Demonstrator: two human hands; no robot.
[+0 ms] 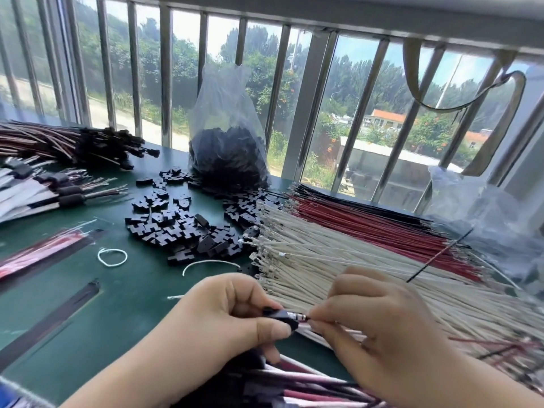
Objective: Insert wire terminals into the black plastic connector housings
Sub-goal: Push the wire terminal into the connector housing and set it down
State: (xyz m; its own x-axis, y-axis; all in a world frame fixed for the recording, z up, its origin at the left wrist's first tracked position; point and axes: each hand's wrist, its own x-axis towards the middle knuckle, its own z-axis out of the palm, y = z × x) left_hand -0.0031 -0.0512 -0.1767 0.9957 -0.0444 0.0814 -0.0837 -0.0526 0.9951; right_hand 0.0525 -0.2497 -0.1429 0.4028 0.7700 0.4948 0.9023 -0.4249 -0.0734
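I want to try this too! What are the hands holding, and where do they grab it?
Left hand pinches a black connector housing by its sides. Right hand pinches a wire just behind its terminal.

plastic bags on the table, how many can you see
2. One clear plastic bag of black housings stands at the back centre by the window bars. A second crumpled bag lies at the right edge beyond the wires; others may be hidden.

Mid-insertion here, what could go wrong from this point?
1. The right hand pinches the wire right at the black connector housing held by the left hand; a tilted push might bend the terminal.
2. The right forearm lies over the white wire stack and may scatter it.
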